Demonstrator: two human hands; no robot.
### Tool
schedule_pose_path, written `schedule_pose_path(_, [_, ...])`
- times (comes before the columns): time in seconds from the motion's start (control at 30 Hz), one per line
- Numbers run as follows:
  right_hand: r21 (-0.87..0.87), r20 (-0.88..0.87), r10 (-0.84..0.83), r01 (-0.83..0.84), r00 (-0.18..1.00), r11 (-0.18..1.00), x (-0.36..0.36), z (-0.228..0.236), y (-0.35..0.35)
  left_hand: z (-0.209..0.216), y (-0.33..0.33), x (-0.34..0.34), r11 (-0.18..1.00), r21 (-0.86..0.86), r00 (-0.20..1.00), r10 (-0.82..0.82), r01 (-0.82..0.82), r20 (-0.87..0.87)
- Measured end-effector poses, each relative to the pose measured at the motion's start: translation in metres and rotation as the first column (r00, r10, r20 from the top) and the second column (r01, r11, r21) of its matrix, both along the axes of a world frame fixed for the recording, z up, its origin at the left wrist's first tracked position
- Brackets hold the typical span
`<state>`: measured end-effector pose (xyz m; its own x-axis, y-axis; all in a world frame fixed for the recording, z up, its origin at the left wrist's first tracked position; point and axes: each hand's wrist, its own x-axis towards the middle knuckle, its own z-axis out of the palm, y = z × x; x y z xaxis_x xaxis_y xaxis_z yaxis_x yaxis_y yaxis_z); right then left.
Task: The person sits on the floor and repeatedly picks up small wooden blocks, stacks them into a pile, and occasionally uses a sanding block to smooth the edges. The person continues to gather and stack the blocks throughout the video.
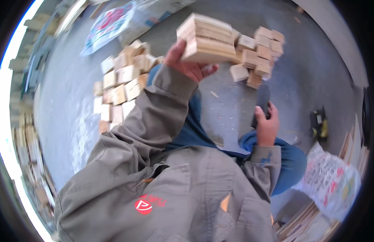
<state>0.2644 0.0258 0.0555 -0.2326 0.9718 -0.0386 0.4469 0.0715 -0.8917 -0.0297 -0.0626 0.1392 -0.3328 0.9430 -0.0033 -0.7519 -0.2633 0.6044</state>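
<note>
My left hand (191, 66) is raised in front of me, its fingers under and around a large wooden block (207, 38) with a layered side. Lower down on the right, my right hand (267, 123) grips a dark, flat, oblong object (262, 99) near my knee; its exact kind is unclear. Beyond the raised block, a group of smaller wooden blocks (251, 58) is stacked loosely on the floor. To the left of my left forearm lies a bigger pile of wooden blocks (124, 74), partly hidden by my sleeve.
A black and yellow power tool (319, 124) lies on the grey floor (231, 109) at the right. A white printed sack (330, 177) sits by wood strips (308, 224) at the lower right. Another printed bag (110, 26) lies at the far left. Lumber (27, 153) lines the left edge.
</note>
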Motion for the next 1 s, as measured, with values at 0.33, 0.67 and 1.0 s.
schedule_pose_path(0.33, [-0.175, -0.148, 0.133, -0.158, 0.98, 0.972, -0.01, 0.006, -0.011, 0.042, -0.308, -0.136, 0.826, -0.277, 0.871, 0.452, -0.491, -0.193])
schedule_pose_path(0.67, [-0.19, -0.011, 0.196, -0.194, 0.981, 0.962, -0.001, -0.012, -0.016, -0.071, -0.522, -0.029, 0.42, -0.827, 0.83, 0.549, -0.373, -0.095])
schedule_pose_path(1.0, [-0.152, 0.137, 0.278, -0.257, 0.951, 0.954, 0.013, -0.037, -0.015, -0.185, -0.552, 0.055, 0.173, -0.985, 0.86, 0.502, 0.003, 0.091])
